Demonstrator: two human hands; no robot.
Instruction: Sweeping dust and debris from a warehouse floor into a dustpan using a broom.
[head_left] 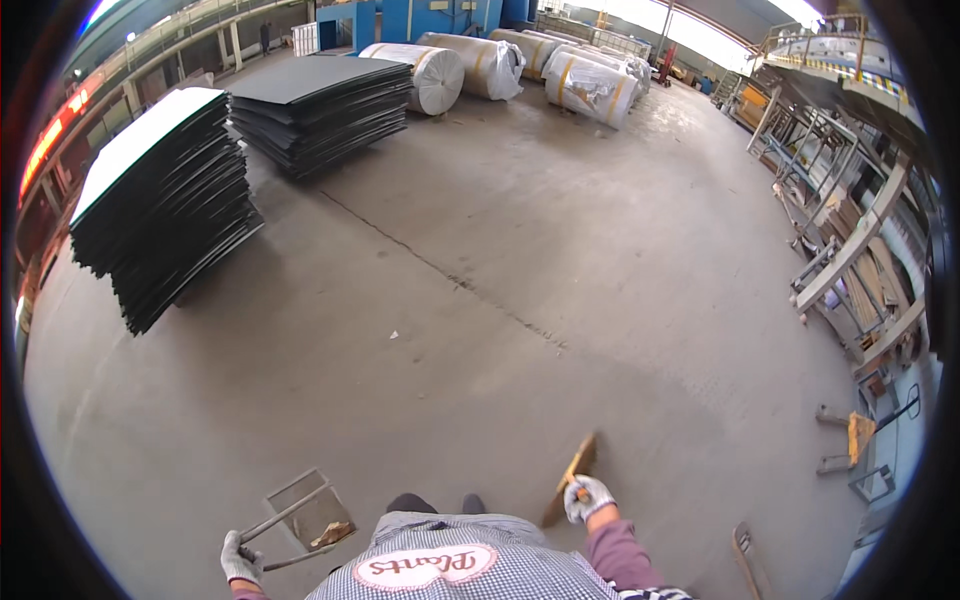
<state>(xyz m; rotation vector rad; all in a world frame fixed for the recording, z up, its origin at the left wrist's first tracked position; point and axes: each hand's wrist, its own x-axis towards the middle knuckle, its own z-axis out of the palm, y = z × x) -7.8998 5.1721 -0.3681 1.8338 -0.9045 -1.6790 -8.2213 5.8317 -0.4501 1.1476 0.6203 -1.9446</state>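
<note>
My left hand [240, 558], in a pale work glove, is closed round the frame-like handle of a dustpan [290, 492] at the lower left. Brown scraps [333, 535] lie in the pan. In my right hand [588, 500], also gloved, is a short broom [574, 468] with a yellowish handle. Its bristles are blurred and angled to the floor, just right of my feet. A checked apron [450, 545] covers my front between both arms.
Two tall stacks of dark sheets [175, 215] [320, 110] stand at the left. Wrapped rolls [430, 75] lie at the back. Metal racks [850, 200] and a yellow-topped stool [859, 437] line the right. A long-handled tool [745, 555] lies on the floor [600, 280], which a crack crosses.
</note>
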